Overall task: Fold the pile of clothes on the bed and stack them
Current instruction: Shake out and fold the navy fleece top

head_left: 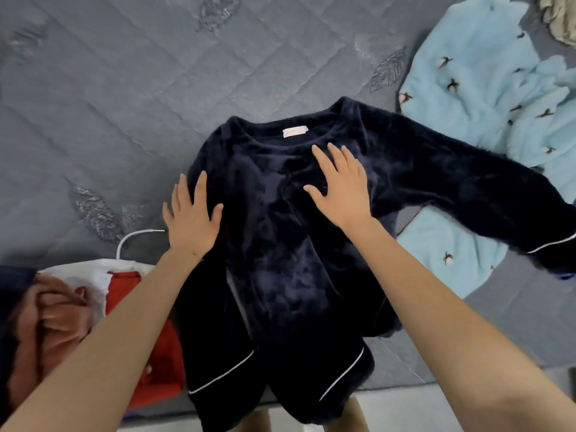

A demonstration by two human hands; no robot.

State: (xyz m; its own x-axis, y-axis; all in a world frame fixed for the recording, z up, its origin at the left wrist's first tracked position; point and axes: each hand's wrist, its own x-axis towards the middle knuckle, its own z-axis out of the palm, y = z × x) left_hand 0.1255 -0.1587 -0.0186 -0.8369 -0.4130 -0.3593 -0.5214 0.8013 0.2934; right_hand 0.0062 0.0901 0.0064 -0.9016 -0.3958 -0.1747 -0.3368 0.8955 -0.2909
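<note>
Flat on sweater [280, 260], left hand [191, 219], right hand [339, 188]

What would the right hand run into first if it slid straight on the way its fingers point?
The right hand lies flat on the dark blue top, fingers aimed at its collar. It would likely cross the collar first, beside the label, then the grey bedspread.

Plush, velvety navy top [280, 244] with smooth white piping; quilted grey bed cover [109, 104], faint sheen; fluffy pale-blue fleece garment [473, 73] alongside.
</note>
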